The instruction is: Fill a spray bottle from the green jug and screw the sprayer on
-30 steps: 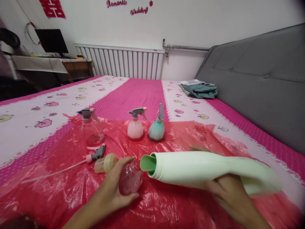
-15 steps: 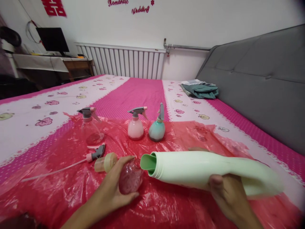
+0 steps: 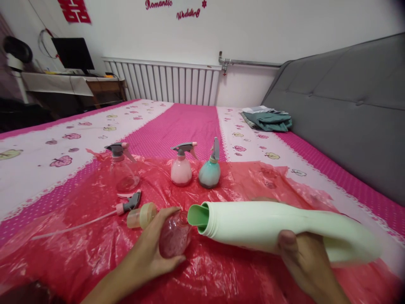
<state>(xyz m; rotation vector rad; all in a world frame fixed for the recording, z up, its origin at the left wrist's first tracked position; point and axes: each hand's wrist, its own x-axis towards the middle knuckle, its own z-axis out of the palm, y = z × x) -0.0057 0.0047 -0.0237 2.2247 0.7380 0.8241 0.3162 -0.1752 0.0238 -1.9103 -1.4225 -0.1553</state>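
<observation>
My left hand (image 3: 155, 247) is curled around a clear, round spray bottle (image 3: 174, 238) with no spray head on it. In my right hand (image 3: 303, 253) is a large pale green detergent bottle (image 3: 253, 219), tipped onto its side. Its green spout (image 3: 198, 215) points left, right at the mouth of the clear bottle; whether any liquid flows cannot be made out. Just left of my left hand lies a translucent yellowish cap (image 3: 141, 216). Beyond it a loose grey and pink spray head (image 3: 129, 204) rests with its long tube stretching left.
Red plastic sheeting (image 3: 228, 278) covers the near part of the bed. On it stand a clear spray bottle (image 3: 123, 177), a pink one (image 3: 181, 172) and a teal one (image 3: 209, 174). Folded clothes (image 3: 267, 118) lie near the grey headboard (image 3: 341, 84).
Both hands and the two bottles they hold keep nearly the same pose. The whole view has shifted very slightly.
</observation>
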